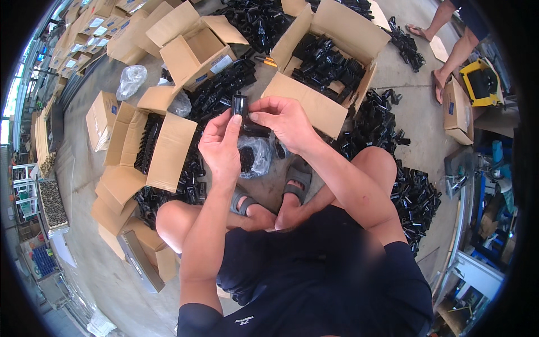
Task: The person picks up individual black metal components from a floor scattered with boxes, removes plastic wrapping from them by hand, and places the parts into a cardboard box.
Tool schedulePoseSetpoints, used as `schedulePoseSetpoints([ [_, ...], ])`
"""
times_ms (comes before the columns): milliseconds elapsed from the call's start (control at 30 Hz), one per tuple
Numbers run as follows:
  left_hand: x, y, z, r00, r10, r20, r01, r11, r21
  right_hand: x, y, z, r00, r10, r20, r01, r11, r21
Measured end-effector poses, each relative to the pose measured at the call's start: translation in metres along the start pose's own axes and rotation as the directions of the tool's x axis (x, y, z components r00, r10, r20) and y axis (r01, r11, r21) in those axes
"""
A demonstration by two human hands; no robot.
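Note:
In front of me, my left hand (222,146) grips a glossy black tube-shaped part (240,104) upright between thumb and fingers. Thumb and forefinger of my right hand (285,121) are pinched together against the part's right side. Whatever lies between those fingertips is hidden. Just below my hands, a clear plastic bag (261,159) with small dark pieces in it rests on the floor between my feet.
An open carton (306,98) of black parts stands ahead right, another carton (177,143) to the left. An open box (182,62) sits ahead left. Heaps of black parts (412,202) surround me. A person's legs (449,53) show at far right, near a yellow crate (491,98).

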State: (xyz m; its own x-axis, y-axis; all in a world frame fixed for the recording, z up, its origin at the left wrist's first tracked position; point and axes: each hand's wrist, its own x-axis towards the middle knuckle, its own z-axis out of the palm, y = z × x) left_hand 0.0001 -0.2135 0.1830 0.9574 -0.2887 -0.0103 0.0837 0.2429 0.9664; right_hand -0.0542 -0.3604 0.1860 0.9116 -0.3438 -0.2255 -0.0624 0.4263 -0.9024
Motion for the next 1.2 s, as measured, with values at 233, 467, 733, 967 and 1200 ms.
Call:
schedulePoseSetpoints([
  [233, 0.000, 0.002, 0.001, 0.999, 0.030, -0.013, -0.029, 0.999, 0.023, -0.002, -0.001, 0.007, 0.999, 0.035, -0.034, -0.033, 0.997, 0.070],
  [467, -0.003, 0.009, 0.005, 0.997, 0.056, -0.051, -0.053, 0.997, 0.060, -0.005, 0.006, 0.013, 0.996, 0.049, -0.077, -0.040, 0.993, 0.107],
  [733, -0.005, 0.007, 0.003, 0.998, 0.070, -0.002, -0.070, 0.997, 0.040, -0.008, 0.013, 0.015, 0.992, 0.050, -0.115, -0.043, 0.997, 0.061],
  [967, -0.006, 0.006, 0.003, 0.997, 0.069, -0.029, -0.068, 0.997, 0.046, -0.009, 0.020, 0.015, 0.989, -0.118, -0.085, 0.099, 0.976, -0.195],
  [1200, -0.012, 0.011, 0.004, 0.997, 0.053, -0.058, -0.050, 0.998, 0.047, -0.011, 0.019, 0.013, 0.963, -0.268, -0.015, 0.251, 0.919, -0.305],
])
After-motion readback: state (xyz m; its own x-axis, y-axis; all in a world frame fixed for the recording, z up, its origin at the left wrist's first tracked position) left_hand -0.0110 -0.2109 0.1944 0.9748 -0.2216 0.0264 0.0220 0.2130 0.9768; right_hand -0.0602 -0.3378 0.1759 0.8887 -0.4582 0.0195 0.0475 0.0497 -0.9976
